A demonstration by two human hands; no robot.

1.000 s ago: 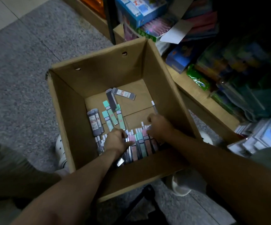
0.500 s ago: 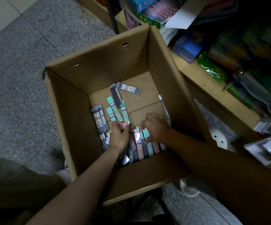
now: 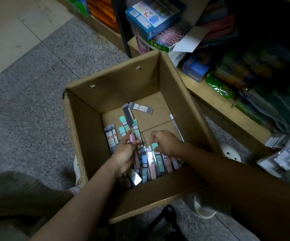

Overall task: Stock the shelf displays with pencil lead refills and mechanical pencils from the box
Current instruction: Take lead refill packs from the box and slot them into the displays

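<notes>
In the cardboard box (image 3: 184,94), a pink-capped refill case (image 3: 133,139) is pinched by the left hand (image 3: 125,153), long axis pointing away; a teal-capped case (image 3: 154,145) is pinched by the nearer right hand (image 3: 166,142) atop the row.

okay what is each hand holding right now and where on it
Left hand grips a pink refill around its lower half. Right hand pinches a teal refill at its top.

Floor (image 3: 36,94): grey speckled, being occupied by the cardboard box (image 3: 88,136).
Wooden shelf (image 3: 215,100): lying right of the box, being loaded with a green packet (image 3: 219,87) and a blue carton (image 3: 198,66).
</notes>
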